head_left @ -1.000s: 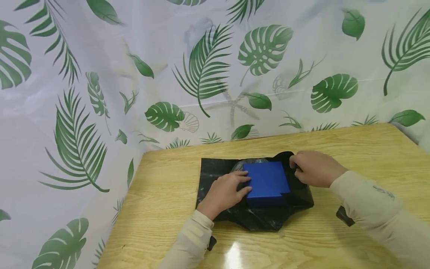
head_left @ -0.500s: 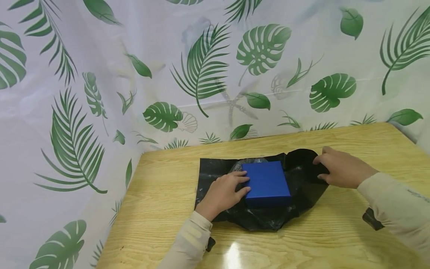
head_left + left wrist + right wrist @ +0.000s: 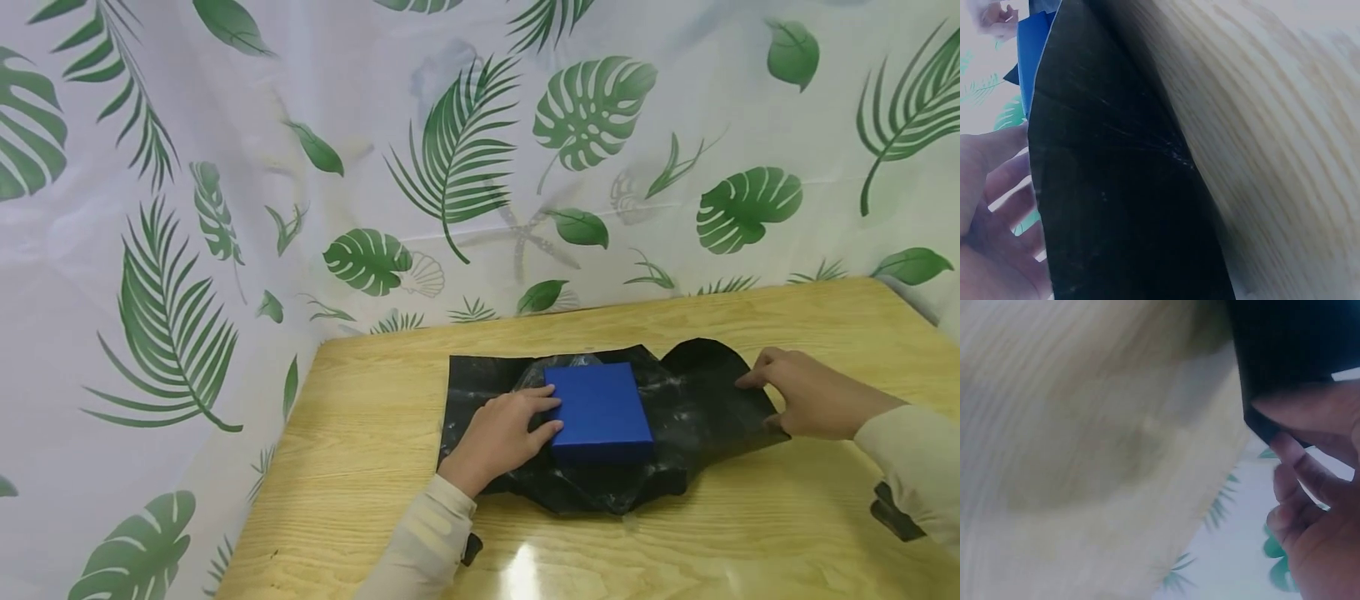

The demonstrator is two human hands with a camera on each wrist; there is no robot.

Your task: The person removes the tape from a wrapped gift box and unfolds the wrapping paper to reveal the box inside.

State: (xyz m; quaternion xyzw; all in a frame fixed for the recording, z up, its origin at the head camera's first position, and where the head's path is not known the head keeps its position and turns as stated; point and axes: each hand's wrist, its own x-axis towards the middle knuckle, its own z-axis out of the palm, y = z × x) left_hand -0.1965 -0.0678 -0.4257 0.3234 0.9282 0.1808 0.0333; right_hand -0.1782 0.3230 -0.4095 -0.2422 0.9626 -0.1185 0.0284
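A blue square box (image 3: pixel 600 408) lies on a spread, creased black plastic sheet (image 3: pixel 701 408). My left hand (image 3: pixel 498 429) rests against the box's left side, its fingertips on the top edge. In the left wrist view the fingers of the left hand (image 3: pixel 997 194) show behind a raised flap of the sheet (image 3: pixel 1116 162). Out to the right, my right hand (image 3: pixel 813 396) pinches the sheet's right edge and draws it away from the box. The right wrist view has thumb and finger of the right hand (image 3: pixel 1316 462) gripping a corner of the sheet (image 3: pixel 1297 350).
Everything lies on a wood-grain table (image 3: pixel 352 467). A white curtain with green leaf prints (image 3: pixel 465 167) hangs along its back and left edges. Light glares off the tabletop near the front.
The right hand has moved to the right, pulling the sheet's right side out from beside the box and unfolding it. The left hand and the box have stayed in place.
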